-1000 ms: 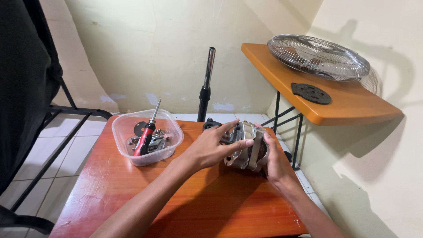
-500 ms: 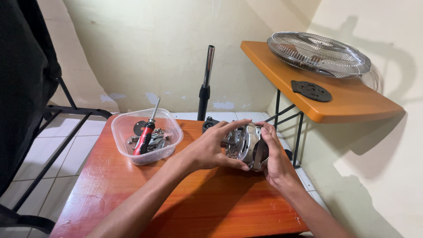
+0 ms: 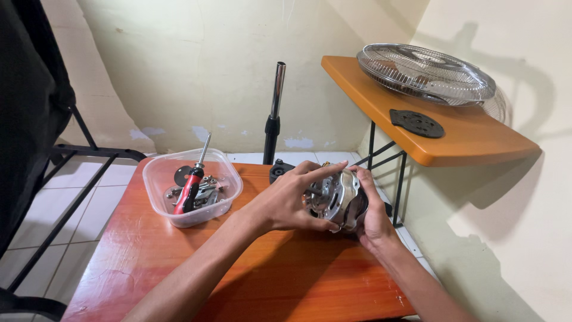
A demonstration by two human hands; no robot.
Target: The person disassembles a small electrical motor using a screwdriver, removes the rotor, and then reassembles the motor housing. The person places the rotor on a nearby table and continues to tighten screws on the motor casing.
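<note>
Both hands are clamped on the metal fan motor (image 3: 341,200) at centre frame, just above the wooden table (image 3: 179,268). The left hand (image 3: 292,200) wraps its near face, the right hand (image 3: 372,214) cups the far side. Its shaft axis points left toward the left palm, with the plastic tub (image 3: 161,179) and its screwdriver (image 3: 192,182) well apart at left.

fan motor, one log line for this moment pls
left hand: holds fan motor | right hand: holds motor | table: tub with screwdriver
</note>
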